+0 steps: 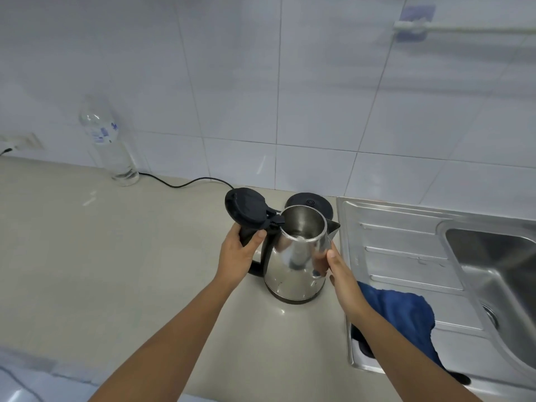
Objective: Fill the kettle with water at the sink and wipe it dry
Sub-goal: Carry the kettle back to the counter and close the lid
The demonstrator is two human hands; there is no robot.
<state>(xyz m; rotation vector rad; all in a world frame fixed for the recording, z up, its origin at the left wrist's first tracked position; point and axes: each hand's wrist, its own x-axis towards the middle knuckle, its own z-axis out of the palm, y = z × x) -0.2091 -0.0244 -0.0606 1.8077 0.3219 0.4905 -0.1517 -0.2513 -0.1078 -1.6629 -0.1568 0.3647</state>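
Currently the left hand [235, 256] is wrapped around the black handle of the steel electric kettle [295, 256], lid [246, 211] flipped open. Fingers of the right hand [338, 271] press flat against its body. It stands on the countertop [116, 256] near the sink's [493, 250] left edge, beside a blue cloth [403, 314].

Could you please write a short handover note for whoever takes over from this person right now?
Left hand: closed around the black handle of the kettle.
Right hand: flat against the kettle's steel side, steadying it.
Kettle: on or just above the counter, beside the sink, off its base. Lid flipped open.
Blue cloth: on the drainboard, behind the right forearm.
Done: lid opened, kettle off its base.
Left: carry to the sink, fill it, wipe dry with the cloth.
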